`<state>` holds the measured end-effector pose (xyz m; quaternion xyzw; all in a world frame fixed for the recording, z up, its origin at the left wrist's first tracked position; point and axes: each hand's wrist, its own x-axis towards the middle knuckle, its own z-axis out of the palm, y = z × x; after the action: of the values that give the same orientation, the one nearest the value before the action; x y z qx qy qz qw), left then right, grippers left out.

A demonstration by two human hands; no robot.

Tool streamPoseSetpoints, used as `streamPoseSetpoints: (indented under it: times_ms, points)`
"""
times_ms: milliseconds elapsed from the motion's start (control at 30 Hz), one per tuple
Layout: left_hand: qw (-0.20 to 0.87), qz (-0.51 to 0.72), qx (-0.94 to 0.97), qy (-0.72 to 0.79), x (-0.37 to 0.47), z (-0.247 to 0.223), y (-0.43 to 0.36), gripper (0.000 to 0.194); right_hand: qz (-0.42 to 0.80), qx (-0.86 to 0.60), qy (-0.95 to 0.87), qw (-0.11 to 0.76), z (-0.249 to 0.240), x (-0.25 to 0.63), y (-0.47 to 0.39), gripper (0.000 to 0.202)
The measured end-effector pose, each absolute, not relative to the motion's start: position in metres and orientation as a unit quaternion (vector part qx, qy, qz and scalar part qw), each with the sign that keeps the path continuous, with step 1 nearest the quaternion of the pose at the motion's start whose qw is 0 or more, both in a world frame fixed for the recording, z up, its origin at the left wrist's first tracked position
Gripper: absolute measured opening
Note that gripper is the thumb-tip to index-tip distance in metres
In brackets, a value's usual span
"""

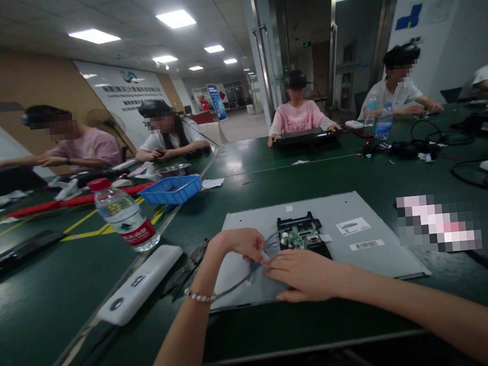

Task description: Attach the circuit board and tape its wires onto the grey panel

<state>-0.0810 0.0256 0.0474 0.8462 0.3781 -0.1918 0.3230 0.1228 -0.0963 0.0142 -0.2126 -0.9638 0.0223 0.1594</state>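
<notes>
A flat grey display panel (345,268) lies face down on the table before me, with a green circuit board (302,238) in a black frame at its middle. My left hand (243,244) is bent over the panel left of the board, thumb and fingers pinched on a small pale strip of tape (265,258). My right hand (305,274) rests low on the panel, its fingers stretched out and fairly flat, fingertips touching the strip's area. Thin grey cables (242,281) run from the board beneath my left hand toward the panel's left edge.
Left of the panel are a white power bank (142,284), a water bottle (126,219) and a blue tray (172,190). Eyeglasses (187,267) lie by my left forearm. A blurred-out phone-like object (438,223) lies to the right. Several people sit around the table.
</notes>
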Motion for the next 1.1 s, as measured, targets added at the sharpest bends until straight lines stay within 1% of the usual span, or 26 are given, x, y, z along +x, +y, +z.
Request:
streamPoseSetpoints:
  times_ms: [233,400,500,800,1100]
  points:
    - [0.331,-0.2,0.826,0.41,-0.0833,0.0571,0.0251,0.026,0.025,-0.202,-0.967,0.153,0.0155,0.1242,-0.0969,0.043]
    - [0.299,-0.204,0.83,0.425,-0.0821,0.0551,0.0277,0.032,0.018,-0.205,-0.967,0.15,0.0154,0.1231,-0.0989,0.042]
    - [0.298,-0.2,0.829,0.429,-0.0825,0.053,0.0301,0.034,0.014,-0.203,-0.967,0.153,0.0155,0.1232,-0.0996,0.043]
    - [0.319,-0.193,0.807,0.457,-0.0829,0.05,0.0308,0.034,0.027,-0.203,-0.967,0.149,0.0178,0.1252,-0.1002,0.039]
    - [0.293,-0.206,0.819,0.449,-0.0813,0.0521,0.0276,0.037,0.035,-0.202,-0.967,0.152,0.0235,0.1268,-0.1015,0.033]
